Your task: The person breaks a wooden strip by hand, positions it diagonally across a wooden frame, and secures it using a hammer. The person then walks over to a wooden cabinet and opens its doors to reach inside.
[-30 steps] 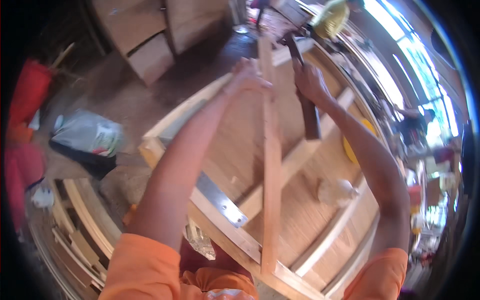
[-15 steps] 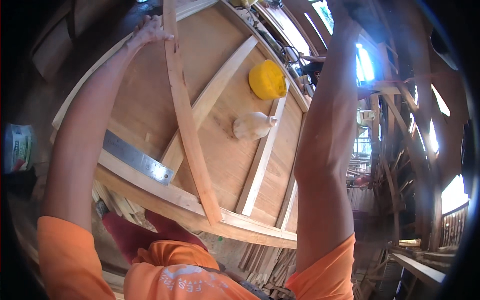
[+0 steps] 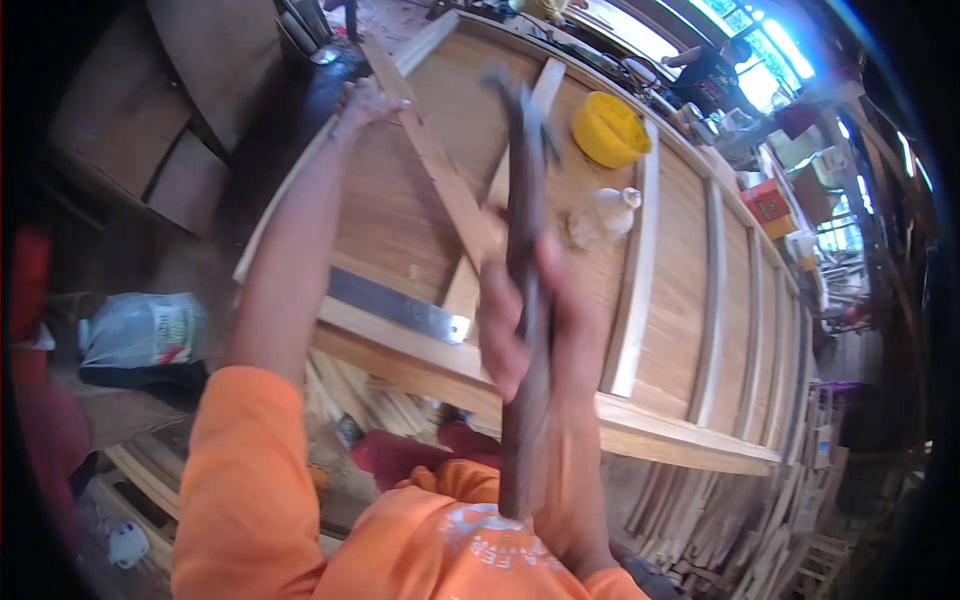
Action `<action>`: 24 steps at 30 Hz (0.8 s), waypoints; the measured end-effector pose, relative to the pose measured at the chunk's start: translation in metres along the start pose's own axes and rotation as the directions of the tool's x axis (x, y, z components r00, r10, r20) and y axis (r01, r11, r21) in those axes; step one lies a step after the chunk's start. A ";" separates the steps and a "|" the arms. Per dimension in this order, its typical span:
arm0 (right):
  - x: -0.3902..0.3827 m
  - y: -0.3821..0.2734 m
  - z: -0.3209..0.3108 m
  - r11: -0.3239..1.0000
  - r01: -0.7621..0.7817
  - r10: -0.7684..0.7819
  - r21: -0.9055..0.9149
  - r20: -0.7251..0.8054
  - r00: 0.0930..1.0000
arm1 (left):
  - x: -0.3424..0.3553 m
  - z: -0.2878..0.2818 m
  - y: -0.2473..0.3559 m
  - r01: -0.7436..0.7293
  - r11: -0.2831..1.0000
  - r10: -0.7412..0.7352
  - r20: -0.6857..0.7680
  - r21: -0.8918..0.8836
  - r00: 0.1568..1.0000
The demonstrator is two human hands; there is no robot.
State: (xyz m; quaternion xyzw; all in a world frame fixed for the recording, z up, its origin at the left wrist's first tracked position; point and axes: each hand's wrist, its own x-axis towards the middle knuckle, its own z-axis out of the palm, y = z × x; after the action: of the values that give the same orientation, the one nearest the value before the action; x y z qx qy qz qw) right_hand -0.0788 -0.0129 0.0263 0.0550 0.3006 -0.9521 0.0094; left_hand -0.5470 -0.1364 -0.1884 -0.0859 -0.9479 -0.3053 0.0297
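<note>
Biggest thing out here, the wooden panel (image 3: 380,220): a plywood sheet framed in pale rails, spreading away in front of the person, crosspieces (image 3: 629,290) running over it. On top of it lies the loose wooden strip (image 3: 434,150), set slantwise, its far end poking out past the left-hand rail, its near end lost behind the hammer hand. And there's the hammer (image 3: 527,205), held up large between camera and panel, head end uppermost and smeared with blur. Along the near rail, a flat steel blade (image 3: 395,308), partly hidden by the left forearm. Farther over, a round yellow tub (image 3: 610,130) sits on the plywood, just beside a crosspiece.

To the hands! The right hand (image 3: 572,320) is closed round the hammer's handle, fingers on one side, blurred but wrapped. The left hand (image 3: 368,105) is half curled at the far left rail, thumb reaching onto the strip; whether its fingers grip the wood, I can't tell. Smallest, the white bottle (image 3: 613,208), near the tub, neck to the right.
</note>
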 end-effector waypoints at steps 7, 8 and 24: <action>-0.085 0.047 -0.031 1.000 -0.010 0.011 0.006 -0.253 0.967 | -0.028 0.026 0.071 -0.004 0.998 0.013 0.139 -0.068 0.990; -0.092 0.058 -0.024 0.994 -0.012 0.036 0.105 -0.221 0.975 | -0.019 0.015 0.059 0.020 0.998 -0.013 0.126 -0.051 0.992; 0.242 -0.011 -0.074 -0.161 0.059 -0.270 -0.985 0.101 0.958 | -0.057 -0.015 0.047 0.024 0.998 -0.028 0.082 0.055 0.996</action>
State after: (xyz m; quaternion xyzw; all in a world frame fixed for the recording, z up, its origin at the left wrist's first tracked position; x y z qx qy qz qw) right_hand -0.3121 0.0420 -0.0542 0.0569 0.9165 -0.3845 -0.0952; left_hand -0.4821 -0.1162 -0.1558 -0.0852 -0.9572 -0.2762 -0.0113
